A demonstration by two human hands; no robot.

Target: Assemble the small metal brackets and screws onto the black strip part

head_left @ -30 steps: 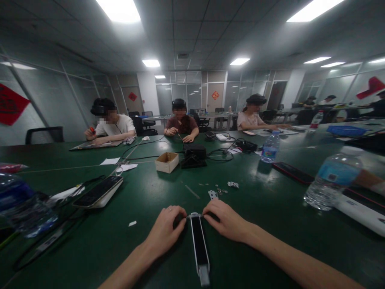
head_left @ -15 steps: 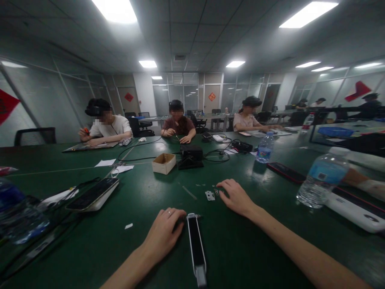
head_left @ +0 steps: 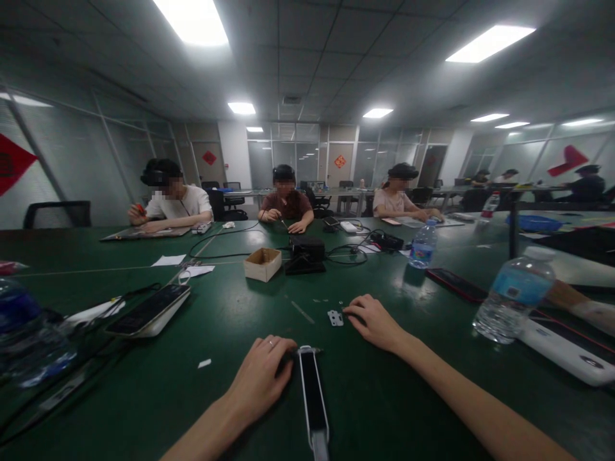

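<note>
My left hand rests on the green table, fingers bent and thumb apart, its fingertips beside the top end of a long black device with a white edge. A small thin piece sticks out at that end. Farther forward, my right hand has its thumb and index finger close together on the table at the right of a small metal plate with holes. What those fingertips pinch is too small to make out. One tiny part lies just beyond them.
An open cardboard box and a black stand are ahead. Water bottles and a white device lie right; a phone, cables and a bottle are left. Three people sit across the table; another person's arm shows right.
My right hand's fingertips have come down and closer together beside the metal plate, over where several tiny parts lay. The left hand is nearly unmoved. The view has tilted slightly.
</note>
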